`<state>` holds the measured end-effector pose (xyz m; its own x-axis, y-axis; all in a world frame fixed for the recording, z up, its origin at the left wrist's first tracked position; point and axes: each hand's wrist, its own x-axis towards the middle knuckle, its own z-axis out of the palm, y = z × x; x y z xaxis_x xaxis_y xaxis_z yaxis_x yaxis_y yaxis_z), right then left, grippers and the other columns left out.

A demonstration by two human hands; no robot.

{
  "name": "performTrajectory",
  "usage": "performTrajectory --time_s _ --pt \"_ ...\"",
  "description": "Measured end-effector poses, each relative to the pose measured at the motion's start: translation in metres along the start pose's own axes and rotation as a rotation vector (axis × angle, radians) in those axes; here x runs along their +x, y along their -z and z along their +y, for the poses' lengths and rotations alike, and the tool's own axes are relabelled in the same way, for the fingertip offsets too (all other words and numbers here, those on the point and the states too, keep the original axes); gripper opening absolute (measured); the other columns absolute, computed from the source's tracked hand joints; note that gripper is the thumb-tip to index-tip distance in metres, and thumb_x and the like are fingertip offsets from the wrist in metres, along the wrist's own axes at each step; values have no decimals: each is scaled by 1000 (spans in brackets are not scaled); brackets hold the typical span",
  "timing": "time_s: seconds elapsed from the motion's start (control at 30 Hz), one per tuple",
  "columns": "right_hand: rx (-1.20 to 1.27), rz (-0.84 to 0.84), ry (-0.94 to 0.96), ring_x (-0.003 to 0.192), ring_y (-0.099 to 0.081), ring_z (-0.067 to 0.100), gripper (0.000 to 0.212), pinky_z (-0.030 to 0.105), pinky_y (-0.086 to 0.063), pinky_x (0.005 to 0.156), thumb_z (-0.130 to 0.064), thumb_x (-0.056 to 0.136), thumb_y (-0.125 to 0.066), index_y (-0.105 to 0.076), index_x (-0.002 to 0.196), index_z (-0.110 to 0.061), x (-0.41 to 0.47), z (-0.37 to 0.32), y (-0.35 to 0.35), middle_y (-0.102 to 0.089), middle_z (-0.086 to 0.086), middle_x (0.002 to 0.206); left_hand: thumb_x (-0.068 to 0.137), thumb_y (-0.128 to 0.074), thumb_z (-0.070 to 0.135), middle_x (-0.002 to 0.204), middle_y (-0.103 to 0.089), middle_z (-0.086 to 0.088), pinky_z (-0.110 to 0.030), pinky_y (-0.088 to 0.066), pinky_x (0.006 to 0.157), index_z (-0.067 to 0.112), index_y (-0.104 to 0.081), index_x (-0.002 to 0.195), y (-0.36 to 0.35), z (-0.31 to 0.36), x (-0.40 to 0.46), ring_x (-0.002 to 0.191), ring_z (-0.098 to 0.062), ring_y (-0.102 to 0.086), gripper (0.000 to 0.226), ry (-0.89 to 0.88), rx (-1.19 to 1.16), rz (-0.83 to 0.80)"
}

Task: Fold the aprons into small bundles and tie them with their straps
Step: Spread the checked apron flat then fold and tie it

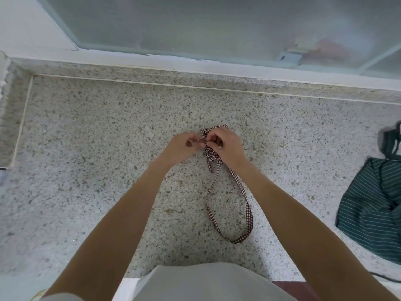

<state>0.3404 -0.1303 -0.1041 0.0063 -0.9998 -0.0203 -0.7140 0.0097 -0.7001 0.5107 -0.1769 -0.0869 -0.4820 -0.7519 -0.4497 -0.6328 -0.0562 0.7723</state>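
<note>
A red-and-white checked apron (211, 153) lies folded into a small bundle in the middle of the speckled stone counter (108, 148). My right hand (225, 146) grips the bundle from above and hides most of it. My left hand (184, 146), just to the left, pinches a strap end at the bundle's side. A long loop of the checked strap (247, 205) trails from the bundle toward me across the counter.
A dark green striped apron (373, 205) lies unfolded at the counter's right edge, its straps (390, 140) running away from me. A frosted window (217, 25) and white sill (217, 66) close off the far side. A wall corner bounds the left.
</note>
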Motion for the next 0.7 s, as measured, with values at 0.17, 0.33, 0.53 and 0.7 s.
performTrajectory --time_s 0.17,0.33,0.53,0.7 --pt "13 -14 16 71 -56 11 8 26 -48 63 -9 79 -70 -64 82 -14 -1 -1 1 -61 -6 80 92 -51 15 83 -64 1 -22 -49 74 17 -61 83 -3 10 -2 77 -11 -59 14 318 -640 177" --pt "34 -38 -3 73 -61 13 7 33 -52 68 -10 79 -71 -67 83 -12 1 0 2 -66 -3 79 91 -57 31 50 -37 7 -21 -38 49 20 -41 59 -3 9 -10 47 -9 -38 38 268 -458 272" --pt "300 67 -243 80 -64 -1 23 17 -49 84 -3 77 -73 -69 98 -11 -7 -2 16 -69 -5 85 92 -53 37 59 -57 -3 -26 -40 47 14 -49 69 5 -19 -14 56 -21 -60 33 156 215 380" --pt "346 98 -411 79 -64 8 21 32 -52 86 -2 77 -72 -64 91 -16 -11 2 24 -66 -8 80 93 -53 33 75 -54 -2 -27 -34 51 14 -50 72 0 -23 -19 65 -20 -53 28 146 324 403"
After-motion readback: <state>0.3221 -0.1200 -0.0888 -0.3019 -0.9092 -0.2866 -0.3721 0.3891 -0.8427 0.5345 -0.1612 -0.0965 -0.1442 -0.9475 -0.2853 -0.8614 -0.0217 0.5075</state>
